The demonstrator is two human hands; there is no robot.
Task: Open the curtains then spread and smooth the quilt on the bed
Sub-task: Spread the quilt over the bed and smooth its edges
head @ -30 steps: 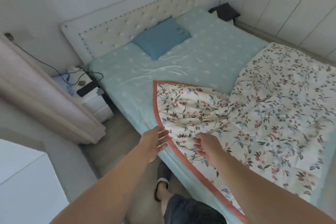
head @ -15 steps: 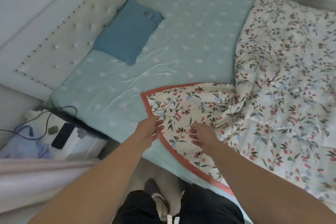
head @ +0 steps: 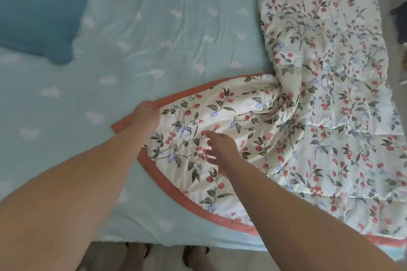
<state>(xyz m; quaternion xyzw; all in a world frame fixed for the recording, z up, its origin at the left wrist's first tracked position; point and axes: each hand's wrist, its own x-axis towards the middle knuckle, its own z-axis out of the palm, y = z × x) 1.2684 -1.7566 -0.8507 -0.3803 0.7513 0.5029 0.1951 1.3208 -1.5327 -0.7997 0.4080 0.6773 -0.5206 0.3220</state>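
Two bare hands reach over the near edge of the bed [head: 66, 99], both at the corner of the floral quilt [head: 308, 99]; the left hand [head: 146, 116] lies on the orange-bordered corner [head: 120, 126], its fingers curled round the border edge and holding it, with the corner tip showing just left of the wrist; the right hand [head: 221, 146] rests on the quilt's printed face just beside the left, fingers straight and spread, holding nothing. The quilt covers the right part of the bed; the piece at the hands runs left across the mattress as a rounded flap, its orange border [head: 198, 202] curving down toward the bed's near edge, and creases gather where this flap meets the main body of the quilt. The pale green sheet [head: 154, 28], printed with small white shapes and lightly wrinkled, lies uncovered on the left and centre; a blue pillow [head: 37, 11] sits on it at the upper left, well apart from the quilt. Below the bed edge the person's feet [head: 167, 255] stand on the floor.
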